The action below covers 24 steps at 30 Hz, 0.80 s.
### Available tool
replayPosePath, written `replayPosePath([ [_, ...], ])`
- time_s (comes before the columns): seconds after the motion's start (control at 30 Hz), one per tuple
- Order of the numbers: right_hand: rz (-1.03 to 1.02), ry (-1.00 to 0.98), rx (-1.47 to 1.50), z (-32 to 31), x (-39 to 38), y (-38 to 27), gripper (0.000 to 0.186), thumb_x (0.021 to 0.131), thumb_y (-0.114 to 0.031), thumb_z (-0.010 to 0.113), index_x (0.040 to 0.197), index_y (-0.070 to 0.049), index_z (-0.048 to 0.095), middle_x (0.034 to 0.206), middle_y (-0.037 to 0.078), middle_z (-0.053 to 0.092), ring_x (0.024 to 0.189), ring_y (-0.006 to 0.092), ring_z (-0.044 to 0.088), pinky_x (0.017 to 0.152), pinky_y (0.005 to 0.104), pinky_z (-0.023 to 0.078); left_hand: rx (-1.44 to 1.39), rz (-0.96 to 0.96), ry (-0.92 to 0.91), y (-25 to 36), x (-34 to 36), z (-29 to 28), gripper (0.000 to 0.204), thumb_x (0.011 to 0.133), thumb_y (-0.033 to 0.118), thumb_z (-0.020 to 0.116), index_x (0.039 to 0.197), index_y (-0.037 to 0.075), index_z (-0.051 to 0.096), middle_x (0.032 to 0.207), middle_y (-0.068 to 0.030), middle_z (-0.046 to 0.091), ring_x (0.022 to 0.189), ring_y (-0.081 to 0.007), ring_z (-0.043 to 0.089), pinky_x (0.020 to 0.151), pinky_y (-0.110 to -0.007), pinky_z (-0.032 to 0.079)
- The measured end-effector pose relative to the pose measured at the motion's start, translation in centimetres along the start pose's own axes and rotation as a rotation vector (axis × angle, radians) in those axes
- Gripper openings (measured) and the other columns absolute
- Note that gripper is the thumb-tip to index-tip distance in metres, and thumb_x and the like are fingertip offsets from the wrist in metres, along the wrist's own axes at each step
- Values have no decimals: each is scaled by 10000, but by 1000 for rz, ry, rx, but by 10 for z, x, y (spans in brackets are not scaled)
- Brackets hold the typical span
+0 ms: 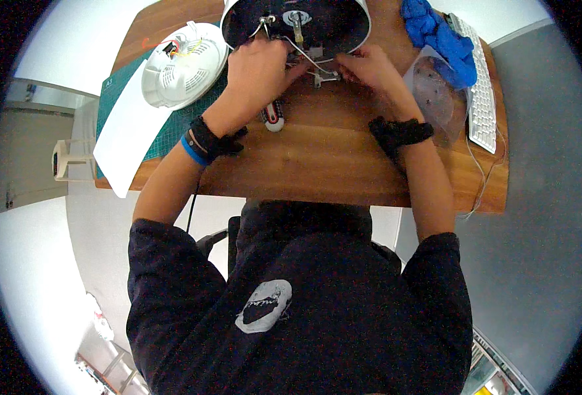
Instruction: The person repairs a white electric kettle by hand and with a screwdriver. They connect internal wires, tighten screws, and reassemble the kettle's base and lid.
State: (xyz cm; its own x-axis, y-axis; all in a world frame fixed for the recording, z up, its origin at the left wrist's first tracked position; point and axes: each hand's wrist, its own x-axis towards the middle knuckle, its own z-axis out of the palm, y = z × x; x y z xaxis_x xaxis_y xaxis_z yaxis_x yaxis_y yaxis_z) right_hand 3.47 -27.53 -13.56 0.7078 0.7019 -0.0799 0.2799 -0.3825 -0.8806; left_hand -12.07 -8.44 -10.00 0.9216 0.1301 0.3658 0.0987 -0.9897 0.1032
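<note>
A round housing [343,29] with a black inside and a white rim stands at the far middle of the table, its opening toward me. Inside it are metal fittings and a pale stem. Thin white wires [302,52] run from it down between my hands to a small pale connector piece [318,80]. My left hand [258,69] is closed at the wires, the thumb reaching right; its other fingertips are partly hidden. My right hand [373,69] pinches a white wire end between thumb and forefinger. Just below my left hand lies a tool handle [274,117] in white, red and black.
On the left, a white vented round cover [179,72] with coloured wires rests over a white sheet [130,131] and green cutting mat [110,89]. To the right are a clear plastic bag [436,99], a blue cloth [446,46] and a white keyboard [482,99] with its cable.
</note>
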Motion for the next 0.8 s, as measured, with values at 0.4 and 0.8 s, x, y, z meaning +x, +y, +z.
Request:
replayPosePath([
  [0.4, -103, 13, -109, 0, 7, 22, 299, 982, -286, 743, 925, 8, 764, 782, 64, 743, 688, 154, 687, 649, 316, 556, -61, -26, -63, 0, -1, 2, 253, 876, 385, 789, 996, 166, 835, 883, -194, 756, 811, -370, 761, 736, -484, 635],
  [0.8, -366, 162, -467, 0, -53, -33, 331, 908, -379, 796, 1001, -62, 763, 847, 188, 743, 818, 413, 726, 742, 485, 584, -143, -7, -7, 0, -4, -1, 256, 884, 417, 795, 977, 182, 838, 855, -164, 760, 809, -362, 754, 742, -473, 626],
])
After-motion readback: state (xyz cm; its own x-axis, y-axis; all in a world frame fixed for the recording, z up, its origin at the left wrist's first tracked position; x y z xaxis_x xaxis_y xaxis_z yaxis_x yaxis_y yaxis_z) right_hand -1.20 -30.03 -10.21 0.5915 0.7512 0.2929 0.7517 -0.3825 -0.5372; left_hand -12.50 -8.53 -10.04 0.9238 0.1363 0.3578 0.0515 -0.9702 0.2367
